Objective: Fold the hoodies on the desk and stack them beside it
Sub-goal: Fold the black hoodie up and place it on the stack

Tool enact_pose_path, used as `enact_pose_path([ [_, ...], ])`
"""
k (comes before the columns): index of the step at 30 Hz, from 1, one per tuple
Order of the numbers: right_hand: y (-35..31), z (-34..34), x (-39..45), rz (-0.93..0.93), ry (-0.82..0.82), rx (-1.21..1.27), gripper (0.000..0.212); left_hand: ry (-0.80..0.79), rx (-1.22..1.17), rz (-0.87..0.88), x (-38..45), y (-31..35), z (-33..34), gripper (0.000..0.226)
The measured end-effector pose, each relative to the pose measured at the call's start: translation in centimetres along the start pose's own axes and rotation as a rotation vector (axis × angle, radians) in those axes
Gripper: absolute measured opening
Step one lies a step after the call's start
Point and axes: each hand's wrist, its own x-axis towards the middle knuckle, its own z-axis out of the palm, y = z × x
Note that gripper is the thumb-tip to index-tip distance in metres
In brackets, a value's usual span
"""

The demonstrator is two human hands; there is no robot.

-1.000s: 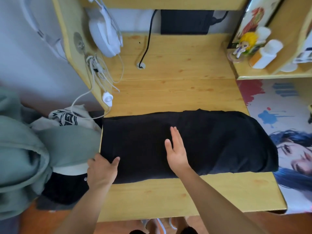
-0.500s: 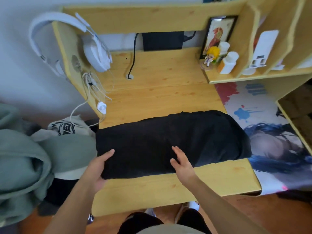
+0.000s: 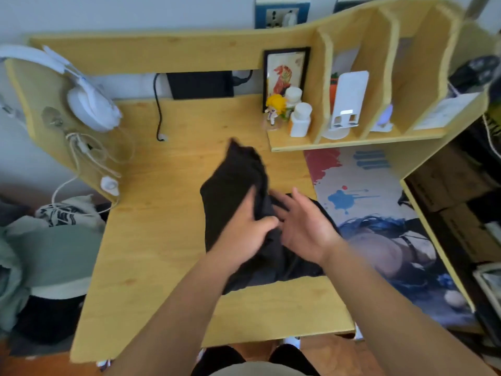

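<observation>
Head view: left hand (image 3: 245, 234) apparently gripping black hoodie (image 3: 233, 183) on desk (image 3: 151, 240).

Left hand (image 3: 245, 234) grips a raised flap of the black hoodie (image 3: 233, 185) over the wooden desk (image 3: 151, 240), fingers curled in the cloth. Right hand (image 3: 306, 229) sits spread on the lower layer just beside it. White headphones (image 3: 89, 104) hang at the desk's left; green clothes (image 3: 54, 248) lie piled beyond.
</observation>
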Motion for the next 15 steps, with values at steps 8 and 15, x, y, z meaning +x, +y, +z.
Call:
enact_pose_path([
  [8,2.5,-11.9,2.2,0.033,0.324,-0.582,0.043,0.255,0.666,0.003,0.3,-9.2,6.1,0.042],
  [15,-0.1,-9.8,-0.1,-0.315,0.354,-0.754,0.065,0.261,1.096,-0.051,-1.5,-13.0,3.3,0.080],
])
